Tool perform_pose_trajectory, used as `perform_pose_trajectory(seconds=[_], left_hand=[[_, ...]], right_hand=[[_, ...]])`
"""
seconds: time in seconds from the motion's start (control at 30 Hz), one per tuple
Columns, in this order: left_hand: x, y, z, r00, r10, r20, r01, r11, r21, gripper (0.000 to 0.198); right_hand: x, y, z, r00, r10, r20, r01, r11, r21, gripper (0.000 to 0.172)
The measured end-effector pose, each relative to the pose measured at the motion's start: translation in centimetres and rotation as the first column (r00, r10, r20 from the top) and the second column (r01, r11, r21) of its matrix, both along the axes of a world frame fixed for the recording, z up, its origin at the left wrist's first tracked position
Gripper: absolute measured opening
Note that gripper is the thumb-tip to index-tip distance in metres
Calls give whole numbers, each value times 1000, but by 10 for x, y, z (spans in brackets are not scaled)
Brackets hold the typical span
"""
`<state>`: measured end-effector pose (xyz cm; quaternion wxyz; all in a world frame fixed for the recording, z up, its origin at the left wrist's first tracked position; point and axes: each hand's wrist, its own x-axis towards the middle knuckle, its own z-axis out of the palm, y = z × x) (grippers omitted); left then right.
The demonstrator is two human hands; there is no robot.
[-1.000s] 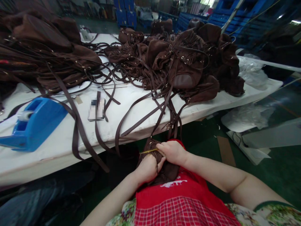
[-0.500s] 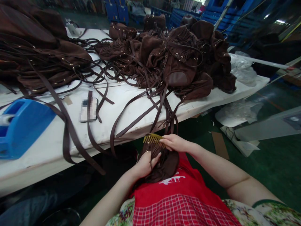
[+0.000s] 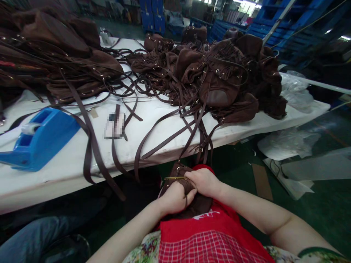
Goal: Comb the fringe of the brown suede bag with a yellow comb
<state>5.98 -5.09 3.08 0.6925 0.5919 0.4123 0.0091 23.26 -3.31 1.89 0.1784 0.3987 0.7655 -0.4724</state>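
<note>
A brown suede fringed bag (image 3: 189, 197) lies in my lap on a red apron (image 3: 208, 237). My left hand (image 3: 174, 199) is closed on the bag's fringe and holds it down. My right hand (image 3: 204, 182) is closed on a yellow comb (image 3: 174, 178), seen edge-on, whose teeth are down in the fringe at the bag's top. Both hands touch each other over the bag, just below the table's front edge.
The white table (image 3: 68, 160) holds heaps of brown fringed bags (image 3: 219, 76), more bags (image 3: 55, 62) at the left, loose straps (image 3: 164, 128) hanging over the edge, a blue tape dispenser (image 3: 41, 138) and a blurred card (image 3: 114, 126). Plastic wrap and cardboard lie on the green floor (image 3: 301, 204) at right.
Half a second ago the comb was lifted clear with its teeth showing; now my right hand has brought it back down into the fringe, as one second ago.
</note>
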Motion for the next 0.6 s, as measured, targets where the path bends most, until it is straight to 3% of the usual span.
perform_pose_trajectory(seconds=[0.1, 0.2, 0.27, 0.3, 0.37, 0.4, 0.43, 0.5, 0.57, 0.6], left_hand=[[11, -2, 6, 985, -140, -100, 152, 980, 129, 29], [25, -6, 11, 920, -377, -103, 390, 905, 172, 20], [29, -6, 11, 910, -409, -68, 415, 896, 160, 17], [28, -5, 10, 937, -347, -51, 350, 928, 125, 18], [19, -2, 5, 995, -102, -8, 102, 995, -21, 23], [13, -1, 2, 999, 44, 3, -44, 991, -129, 29], [6, 0, -1, 983, 183, 2, -176, 953, -248, 35], [-5, 1, -5, 918, 395, -34, -365, 807, -465, 45], [-11, -1, -7, 858, 507, -80, -445, 656, -610, 48], [-12, -2, -7, 838, 539, -87, -459, 611, -644, 47]], right_hand=[[-9, 0, -8, 999, -34, 39, 34, 999, 4, 21], [-20, 8, -20, 989, -116, 95, 115, 993, 20, 31], [-21, 19, -28, 976, -193, 104, 189, 981, 44, 35], [-19, 25, -31, 967, -236, 98, 231, 971, 59, 36], [-9, 37, -32, 945, -320, 64, 314, 946, 83, 39], [-1, 41, -30, 934, -354, 42, 349, 933, 87, 41], [7, 43, -26, 925, -379, 21, 375, 923, 87, 44], [23, 41, -17, 906, -418, -61, 421, 905, 64, 46], [32, 33, -7, 881, -423, -211, 436, 900, 20, 41], [34, 28, -3, 871, -397, -290, 417, 909, 8, 38]])
